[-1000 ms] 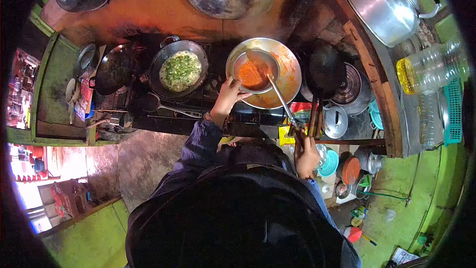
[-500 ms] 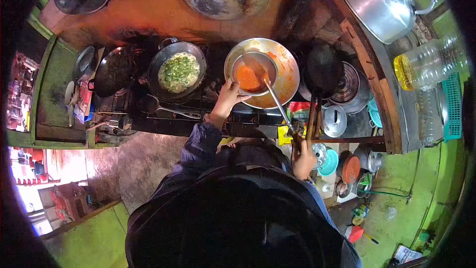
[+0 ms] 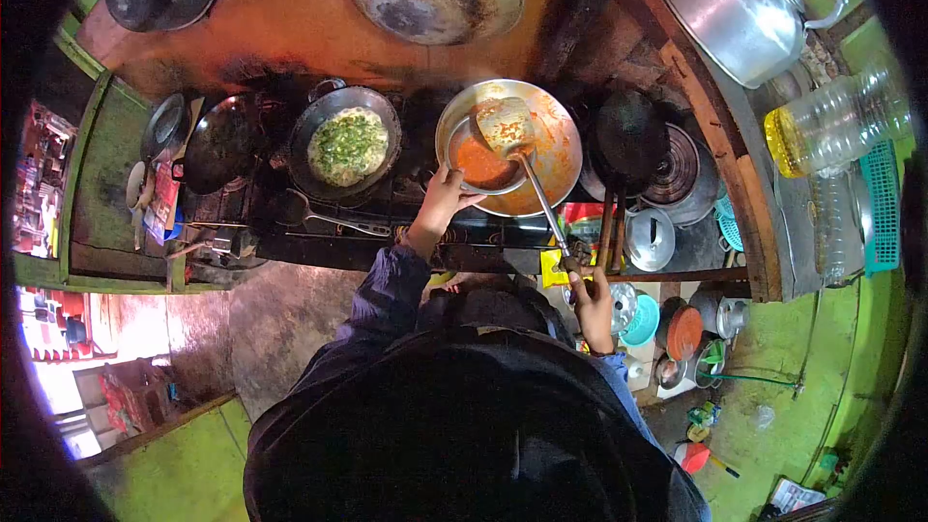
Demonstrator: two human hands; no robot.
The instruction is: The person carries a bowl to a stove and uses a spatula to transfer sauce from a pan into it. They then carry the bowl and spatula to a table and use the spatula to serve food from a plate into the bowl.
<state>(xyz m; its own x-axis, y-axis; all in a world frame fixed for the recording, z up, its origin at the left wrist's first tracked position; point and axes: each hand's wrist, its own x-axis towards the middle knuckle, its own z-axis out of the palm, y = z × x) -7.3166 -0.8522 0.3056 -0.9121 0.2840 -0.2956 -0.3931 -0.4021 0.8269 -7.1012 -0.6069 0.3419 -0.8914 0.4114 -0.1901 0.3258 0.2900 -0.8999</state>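
My left hand (image 3: pixel 445 203) pinches the near-left rim of a small metal bowl (image 3: pixel 448 147) with orange-red sauce (image 3: pixel 478 162) inside. That bowl is over the left part of a wide metal pan (image 3: pixel 568 150), whose inner wall is smeared with the same sauce. In my right hand (image 3: pixel 592 307) is the handle of a long metal spatula (image 3: pixel 543 201). Its broad, sauce-spotted blade lies across the small bowl's right side, over the wide pan. To the left, a dark wok (image 3: pixel 300 140) holds a pale mixture topped with chopped greens (image 3: pixel 348 145).
Another spatula (image 3: pixel 333 220) lies along the stove front. On the right are a blackened wok (image 3: pixel 628 140), a lidded pot (image 3: pixel 650 237) and a yellow packet (image 3: pixel 554 269). A big kettle (image 3: pixel 735 14) and plastic bottles (image 3: pixel 841 121) stand beyond the wooden frame (image 3: pixel 730 150).
The spatula blade has come up out of the small bowl's sauce and turned so its broad face shows, further right. My right hand has shifted slightly; my left keeps its hold on the bowl.
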